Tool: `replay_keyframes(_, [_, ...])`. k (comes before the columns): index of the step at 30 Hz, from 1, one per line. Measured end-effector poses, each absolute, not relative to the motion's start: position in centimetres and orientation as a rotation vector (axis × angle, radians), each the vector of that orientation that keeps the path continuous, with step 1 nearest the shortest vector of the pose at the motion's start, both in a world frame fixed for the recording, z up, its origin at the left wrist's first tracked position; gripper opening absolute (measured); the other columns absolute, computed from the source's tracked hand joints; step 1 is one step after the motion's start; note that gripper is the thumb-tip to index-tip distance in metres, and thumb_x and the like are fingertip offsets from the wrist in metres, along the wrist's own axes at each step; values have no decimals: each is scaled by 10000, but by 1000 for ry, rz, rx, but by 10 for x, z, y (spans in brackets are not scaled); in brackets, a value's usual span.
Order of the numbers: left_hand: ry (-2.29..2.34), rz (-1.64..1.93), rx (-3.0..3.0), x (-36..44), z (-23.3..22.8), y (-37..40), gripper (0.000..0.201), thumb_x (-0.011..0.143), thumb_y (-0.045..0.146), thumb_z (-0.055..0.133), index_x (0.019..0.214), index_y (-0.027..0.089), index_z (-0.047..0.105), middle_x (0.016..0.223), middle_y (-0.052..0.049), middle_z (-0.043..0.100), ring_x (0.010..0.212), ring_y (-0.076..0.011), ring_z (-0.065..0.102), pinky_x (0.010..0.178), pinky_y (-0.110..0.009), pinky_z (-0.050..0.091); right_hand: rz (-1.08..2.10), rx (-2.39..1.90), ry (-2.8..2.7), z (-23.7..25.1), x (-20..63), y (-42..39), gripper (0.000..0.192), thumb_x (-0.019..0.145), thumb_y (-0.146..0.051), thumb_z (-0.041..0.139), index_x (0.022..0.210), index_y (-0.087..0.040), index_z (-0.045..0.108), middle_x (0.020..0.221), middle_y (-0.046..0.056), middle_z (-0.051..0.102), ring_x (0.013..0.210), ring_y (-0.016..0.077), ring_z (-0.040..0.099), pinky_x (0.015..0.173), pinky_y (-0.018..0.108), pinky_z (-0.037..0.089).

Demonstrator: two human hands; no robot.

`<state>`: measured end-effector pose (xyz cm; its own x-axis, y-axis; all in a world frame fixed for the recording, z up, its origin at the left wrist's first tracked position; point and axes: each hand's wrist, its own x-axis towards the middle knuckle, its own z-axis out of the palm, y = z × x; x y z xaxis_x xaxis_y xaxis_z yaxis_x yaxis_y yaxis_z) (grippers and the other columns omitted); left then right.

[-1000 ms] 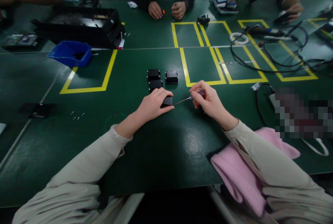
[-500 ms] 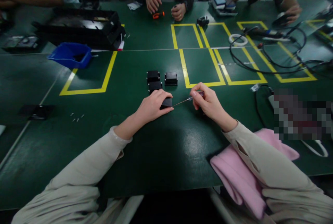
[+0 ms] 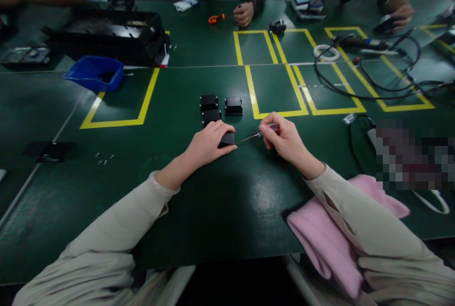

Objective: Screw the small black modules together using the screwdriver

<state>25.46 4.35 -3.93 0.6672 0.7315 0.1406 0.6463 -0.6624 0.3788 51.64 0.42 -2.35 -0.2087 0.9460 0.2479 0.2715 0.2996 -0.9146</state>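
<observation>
My left hand (image 3: 210,143) grips a small black box (image 3: 226,139) on the green table, thumb at its near side and fingers over the top. In my right hand (image 3: 281,139) is a screwdriver (image 3: 268,130) with a clear handle, held between thumb and fingers. Its thin shaft points left and its tip meets the right end of the box, near my left thumb. Just beyond my left hand sit more black boxes of the same kind: one (image 3: 212,116) partly behind my fingers, another (image 3: 209,102) behind it, and a third (image 3: 233,105) to the right.
Several small screws (image 3: 104,158) lie to the left. A blue bin (image 3: 95,74) and black trays (image 3: 106,36) stand at the back left. Cables (image 3: 369,97) spread on the right, above a pink cloth (image 3: 323,230). Across the table, a co-worker's hand (image 3: 244,14) rests near an orange object (image 3: 216,18).
Across the table, one of the co-worker's hands has drawn back from the orange object. My hands, the screwdriver and the box hold nearly the same position; the view has shifted slightly.
</observation>
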Motion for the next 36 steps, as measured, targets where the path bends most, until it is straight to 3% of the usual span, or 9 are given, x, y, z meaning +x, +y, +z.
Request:
replay_keyframes(6, [1107,387,2598,252,-39,44,392,988,464,694,1272,213,589,1260,-120,688,1151,-316,635,880,-431,554,991,-1034,-1643,-24,514,4,212,1043,-412,646,971,-240,544,611,-80,549,468,102,528,490,255,383])
replay_keyframes(14, [1134,356,2609,247,-37,41,394,992,467,699,1262,197,603,1249,-125,688,1137,-321,639,861,-426,545,1027,-1048,-1714,-26,515,4,312,1057,-504,636,945,-230,536,559,-81,530,444,103,497,483,256,354])
replay_keyframes(20, [1133,371,2610,246,-38,40,398,988,456,713,1264,193,603,1251,-126,690,1139,-320,642,861,-422,544,1016,-1001,-1714,-25,514,4,180,1037,-366,655,990,-222,557,644,-70,562,495,97,546,511,245,395])
replay_keyframes(25, [1138,381,2615,247,-40,41,401,987,462,718,1265,197,603,1252,-122,690,1146,-319,644,859,-418,545,983,-1037,-1722,-25,515,4,224,1041,-385,645,920,-217,559,604,-72,558,477,90,530,518,250,387])
replay_keyframes(31, [1142,378,2618,247,-40,40,401,987,455,717,1274,198,604,1253,-119,690,1142,-315,646,841,-409,546,982,-996,-1722,-25,514,3,150,1049,-334,636,988,-220,560,652,-72,576,507,94,557,530,255,392])
replay_keyframes(36, [1138,391,2621,246,-40,40,394,990,451,712,1267,190,610,1251,-121,690,1137,-313,645,854,-416,549,979,-1016,-1720,-28,515,4,238,1088,-416,589,947,-228,549,596,-82,527,488,102,525,537,268,403])
